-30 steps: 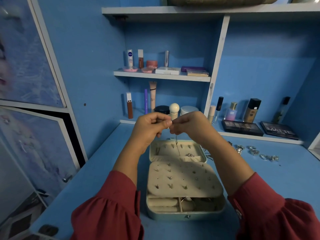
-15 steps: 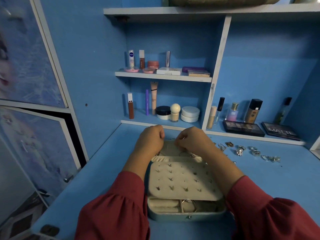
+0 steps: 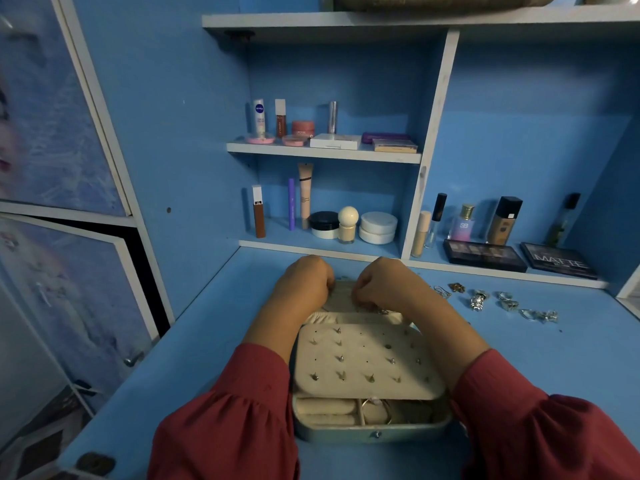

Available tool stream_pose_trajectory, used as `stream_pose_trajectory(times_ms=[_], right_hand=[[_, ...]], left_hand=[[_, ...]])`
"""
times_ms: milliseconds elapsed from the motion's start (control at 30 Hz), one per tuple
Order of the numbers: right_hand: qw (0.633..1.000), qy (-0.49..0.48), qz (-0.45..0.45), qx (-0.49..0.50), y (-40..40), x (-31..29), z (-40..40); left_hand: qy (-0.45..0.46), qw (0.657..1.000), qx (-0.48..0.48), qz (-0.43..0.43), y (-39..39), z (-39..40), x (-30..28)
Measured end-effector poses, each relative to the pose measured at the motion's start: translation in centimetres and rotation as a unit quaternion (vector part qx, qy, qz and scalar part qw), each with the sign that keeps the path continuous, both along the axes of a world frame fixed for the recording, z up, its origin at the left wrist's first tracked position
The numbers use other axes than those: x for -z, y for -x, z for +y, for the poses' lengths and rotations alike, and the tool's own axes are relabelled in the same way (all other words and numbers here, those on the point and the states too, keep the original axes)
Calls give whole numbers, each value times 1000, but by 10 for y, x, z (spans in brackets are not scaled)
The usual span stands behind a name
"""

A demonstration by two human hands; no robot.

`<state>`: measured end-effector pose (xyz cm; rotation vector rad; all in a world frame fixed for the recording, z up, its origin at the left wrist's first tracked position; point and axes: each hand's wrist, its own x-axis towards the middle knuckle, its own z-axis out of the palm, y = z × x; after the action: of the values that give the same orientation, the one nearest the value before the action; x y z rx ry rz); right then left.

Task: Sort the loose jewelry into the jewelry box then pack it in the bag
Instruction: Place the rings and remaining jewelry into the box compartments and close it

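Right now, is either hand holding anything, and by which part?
Cannot be told. Both the left hand and right hand are curled over the open lid of the jewelry box, fingertips hidden.

Blue counter (image 3: 214,358). Shelf (image 3: 323,152) above: Nivea tube (image 3: 259,116), white compact (image 3: 335,141). Lower right: two eyeshadow palettes (image 3: 484,255) flat, foundation bottle (image 3: 504,220) upright.

Your footage was dim and blue-tinted; the shelf (image 3: 323,152) cast soft shadows, the wide lens bowed the edges, and the left door panels (image 3: 52,133) were blurred.
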<state>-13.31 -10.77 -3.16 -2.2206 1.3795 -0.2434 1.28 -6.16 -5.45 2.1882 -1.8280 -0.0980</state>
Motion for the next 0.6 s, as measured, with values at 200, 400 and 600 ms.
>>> stream_pose_trajectory(times_ms=[200,400,600], right_hand=[[999,44,-10,8,-2,3,-2],[998,57,-6,-7,-3,3,-4],[998,66,-7,-11,-3,5,-4]], left_hand=[[58,998,-9,12,4,1,-4],[38,999,13,-6,5,-1,2],[27,999,26,-25,7,0,0]])
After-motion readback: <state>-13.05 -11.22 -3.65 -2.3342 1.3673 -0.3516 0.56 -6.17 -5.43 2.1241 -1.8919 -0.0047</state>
